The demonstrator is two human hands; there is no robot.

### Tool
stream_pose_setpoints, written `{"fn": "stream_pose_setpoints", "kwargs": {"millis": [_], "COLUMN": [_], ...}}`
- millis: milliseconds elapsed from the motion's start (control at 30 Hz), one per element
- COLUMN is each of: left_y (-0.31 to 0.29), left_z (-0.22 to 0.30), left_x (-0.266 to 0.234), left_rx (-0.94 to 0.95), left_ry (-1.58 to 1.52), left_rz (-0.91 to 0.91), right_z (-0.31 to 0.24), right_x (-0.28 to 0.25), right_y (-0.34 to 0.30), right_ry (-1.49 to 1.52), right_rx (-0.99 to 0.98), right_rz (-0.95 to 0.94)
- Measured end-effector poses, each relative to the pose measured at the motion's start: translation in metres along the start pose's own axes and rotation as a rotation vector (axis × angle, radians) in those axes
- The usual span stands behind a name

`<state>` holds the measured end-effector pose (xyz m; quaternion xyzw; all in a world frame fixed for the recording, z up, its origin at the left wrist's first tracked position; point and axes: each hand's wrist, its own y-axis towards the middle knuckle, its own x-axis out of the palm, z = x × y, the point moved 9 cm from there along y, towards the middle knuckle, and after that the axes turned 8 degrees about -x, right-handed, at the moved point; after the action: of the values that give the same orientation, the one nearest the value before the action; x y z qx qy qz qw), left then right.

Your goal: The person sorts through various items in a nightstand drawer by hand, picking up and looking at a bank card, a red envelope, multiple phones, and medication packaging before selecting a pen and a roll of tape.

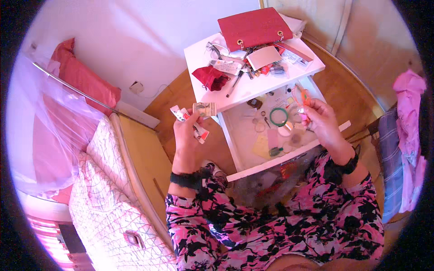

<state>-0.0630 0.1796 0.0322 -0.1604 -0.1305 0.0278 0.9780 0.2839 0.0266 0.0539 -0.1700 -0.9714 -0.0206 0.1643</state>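
My left hand (184,128) is closed on a small bundle: a banknote (205,109) sticks out on its right, and red-and-white paper pieces (202,134) show above and below the fingers. It hovers left of the pulled-out white drawer (233,151). Over the drawer's right side, my right hand (320,118) pinches an orange stringy item (304,95), whose kind I cannot make out. Beneath lie a green bangle (279,116), a round white object (285,130), a yellow paper (261,147) and several small trinkets.
On the white cabinet top (203,47) rest a red handbag (254,28), a red pouch (211,78), glasses (214,50), a white remote (226,67), a pen (234,84) and a pale card (263,58). A bed (108,194) stands at the left; pink cloth (409,135) hangs at the right.
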Motion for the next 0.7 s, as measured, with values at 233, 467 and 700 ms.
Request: {"fn": "stream_pose_setpoints", "kwargs": {"millis": [233, 467, 700], "left_y": [0.029, 0.054, 0.060], "left_z": [0.013, 0.012, 0.010], "left_x": [0.021, 0.033, 0.027], "left_rx": [-0.014, -0.098, -0.128], "left_ry": [0.425, 0.414, 0.404], "left_rz": [-0.008, -0.086, -0.147], "right_z": [0.005, 0.007, 0.002], "right_x": [-0.004, -0.011, -0.010], "right_y": [-0.001, -0.004, -0.007], "right_ry": [-0.049, -0.068, -0.108], "right_rx": [0.012, 0.009, 0.004], "right_rz": [-0.083, -0.099, -0.111]}}
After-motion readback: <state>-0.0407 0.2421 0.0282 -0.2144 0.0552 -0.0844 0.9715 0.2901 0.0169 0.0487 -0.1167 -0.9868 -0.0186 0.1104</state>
